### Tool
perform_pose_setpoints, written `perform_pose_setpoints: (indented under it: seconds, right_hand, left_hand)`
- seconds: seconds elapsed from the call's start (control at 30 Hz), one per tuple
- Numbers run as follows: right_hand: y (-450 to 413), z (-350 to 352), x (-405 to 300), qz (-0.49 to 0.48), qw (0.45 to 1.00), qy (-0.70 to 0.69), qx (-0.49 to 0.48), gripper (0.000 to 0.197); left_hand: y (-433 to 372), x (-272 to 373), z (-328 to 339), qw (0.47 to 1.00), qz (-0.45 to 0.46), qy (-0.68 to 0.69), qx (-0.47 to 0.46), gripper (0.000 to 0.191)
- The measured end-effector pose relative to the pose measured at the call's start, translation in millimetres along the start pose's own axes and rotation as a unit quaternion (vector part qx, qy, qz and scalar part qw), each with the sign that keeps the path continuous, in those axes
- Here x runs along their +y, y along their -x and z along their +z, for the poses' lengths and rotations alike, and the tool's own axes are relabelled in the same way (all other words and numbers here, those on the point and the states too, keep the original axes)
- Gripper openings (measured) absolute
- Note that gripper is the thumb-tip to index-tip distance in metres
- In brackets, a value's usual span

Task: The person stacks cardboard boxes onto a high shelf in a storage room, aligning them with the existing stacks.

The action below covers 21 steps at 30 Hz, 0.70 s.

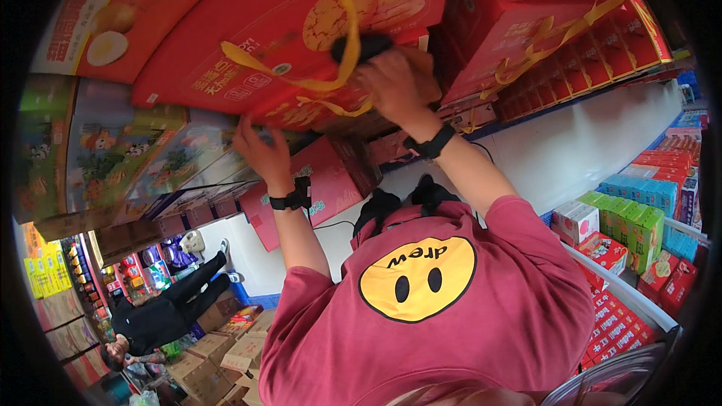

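Note:
A large red gift box (282,39) printed with cookies fills the view before me, its looped yellow ribbon handle (352,28) hanging across its face. My left hand (265,152) is at the box's near lower edge, fingertips against it and fingers apart. My right hand (392,87) is curled over a blurred black-and-brown object (364,48), perhaps a cloth, against the box's face. Motion blur hides its exact kind. Each wrist wears a black strap.
More red ribboned boxes (496,39) stand to the right. Cartoon-printed cartons (124,141) line the left, and a pink carton (316,180) is below. Drink cartons fill a shelf (632,225) at far right. A person in black (152,316) is beside cardboard boxes (203,361) at lower left.

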State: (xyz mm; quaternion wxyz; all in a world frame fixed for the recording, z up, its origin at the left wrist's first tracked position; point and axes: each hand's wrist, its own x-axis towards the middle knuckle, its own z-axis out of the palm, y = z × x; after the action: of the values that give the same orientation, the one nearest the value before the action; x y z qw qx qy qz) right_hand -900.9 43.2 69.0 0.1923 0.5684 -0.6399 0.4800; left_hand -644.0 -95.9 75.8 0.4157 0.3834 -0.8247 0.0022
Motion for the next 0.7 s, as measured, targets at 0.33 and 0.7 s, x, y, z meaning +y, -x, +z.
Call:
perform_pose_setpoints:
  seconds: [0.33, 0.7]
  right_hand:
    - [6.0, -25.3, 38.2, -0.016, 0.991, 0.124, 0.049, 0.007]
    - [-2.6, -31.0, 9.4, 0.07, 0.984, 0.162, 0.001, 0.016]
  left_hand:
    - [-2.2, -17.2, 6.7, 0.999, -0.019, -0.018, 0.045, 0.04]
    - [-0.4, -15.1, 14.0, 0.996, -0.006, 0.077, 0.048, 0.039]
